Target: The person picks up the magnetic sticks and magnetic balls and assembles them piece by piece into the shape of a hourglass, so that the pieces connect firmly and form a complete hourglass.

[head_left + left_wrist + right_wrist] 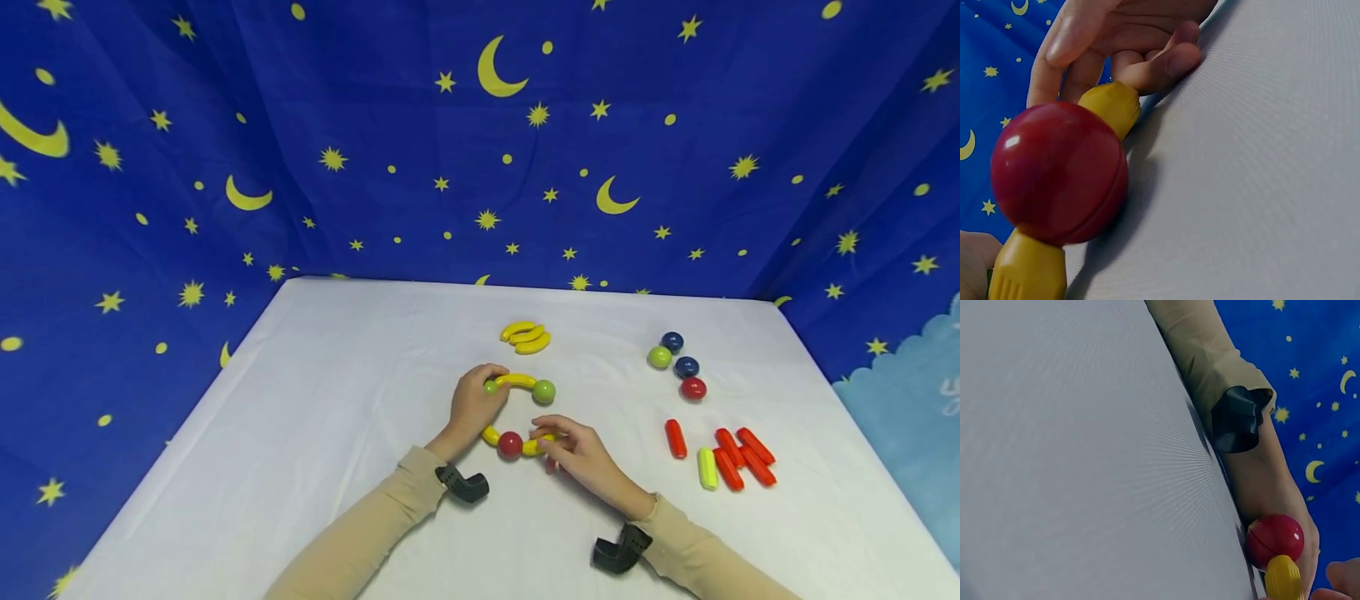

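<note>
A partial ring of toy pieces lies between the hands: curved yellow rods joined by balls. At its near side a red ball (510, 445) sits between two yellow rods, large in the left wrist view. Along the far side, another curved yellow rod (517, 380) runs between a small visible bit of a green ball (491, 387) and a whole green ball (543, 392). My left hand (476, 404) grips the ring's left side, covering part of it. With thumb and fingers, my right hand (585, 457) pinches the free end of the near right yellow rod (534, 447).
Loose curved yellow rods (531, 342) lie beyond the ring. Blue balls (686, 367), a green ball (659, 357) and a red ball (693, 388) are grouped at right. Nearer, several straight red rods (676, 439) lie around a yellow-green rod (707, 468) on the white table (300, 417).
</note>
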Available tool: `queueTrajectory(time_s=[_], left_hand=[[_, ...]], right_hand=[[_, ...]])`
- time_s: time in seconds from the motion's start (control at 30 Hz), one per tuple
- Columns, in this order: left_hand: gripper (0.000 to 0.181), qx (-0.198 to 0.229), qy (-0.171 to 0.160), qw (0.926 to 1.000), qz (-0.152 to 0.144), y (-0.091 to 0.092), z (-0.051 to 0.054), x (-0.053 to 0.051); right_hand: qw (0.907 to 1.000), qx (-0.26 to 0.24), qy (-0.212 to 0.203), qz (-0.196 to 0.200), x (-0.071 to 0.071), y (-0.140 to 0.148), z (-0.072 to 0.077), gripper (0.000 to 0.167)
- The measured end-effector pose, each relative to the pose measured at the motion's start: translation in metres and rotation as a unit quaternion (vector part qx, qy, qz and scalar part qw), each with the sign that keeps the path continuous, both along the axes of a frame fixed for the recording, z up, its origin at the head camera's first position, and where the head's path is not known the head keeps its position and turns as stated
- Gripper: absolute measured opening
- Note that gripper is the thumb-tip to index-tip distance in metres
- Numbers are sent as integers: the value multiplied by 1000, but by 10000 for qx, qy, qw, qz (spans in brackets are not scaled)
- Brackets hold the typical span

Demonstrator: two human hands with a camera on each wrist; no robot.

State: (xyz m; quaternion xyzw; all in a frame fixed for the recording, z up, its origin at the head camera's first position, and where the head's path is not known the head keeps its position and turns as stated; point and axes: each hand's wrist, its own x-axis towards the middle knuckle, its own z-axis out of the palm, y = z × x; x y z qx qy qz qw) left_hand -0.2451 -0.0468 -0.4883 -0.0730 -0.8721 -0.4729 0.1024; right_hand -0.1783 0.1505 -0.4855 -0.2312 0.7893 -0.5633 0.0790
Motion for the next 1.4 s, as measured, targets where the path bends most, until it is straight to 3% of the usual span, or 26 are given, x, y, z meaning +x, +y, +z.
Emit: queueTrajectory(time_s=[0.13,0.3,0.47,0.77,0.87,1.0,1.13,1.3,1.4], left_hand=[[21,-37,11,9998,-186,0,1,0],[22,-120,-14,9985,-539,0,2,1],[26,80,-22,9966,-818,-1,1,1],[37,500,174,9904,-1279,-1,1,1],[36,603,98,9899,-1281,-1,0,1],[33,584,-43,9910,-1200,0,0,1],[33,533,-57,9920,-1139,0,1,1],[34,520,-56,9924,-1116,1,0,1],[34,504,-29,9928,-1088,1,-1,0]], right_hand=[[9978,7,651,-154,-2,0,-2,26],[9882,-25,1499,-302,-5,2,-4,21],[9878,133,1459,-523,-7,6,-3,17],[9793,314,1471,-1358,-18,21,3,15],[9658,467,1672,-1928,-20,30,8,14],[9305,880,2102,-2867,-16,48,16,18],[9029,1387,2088,-3492,-7,71,22,29],[8839,2189,1848,-3696,6,96,22,37],[8840,2297,1821,-3641,10,104,19,38]])
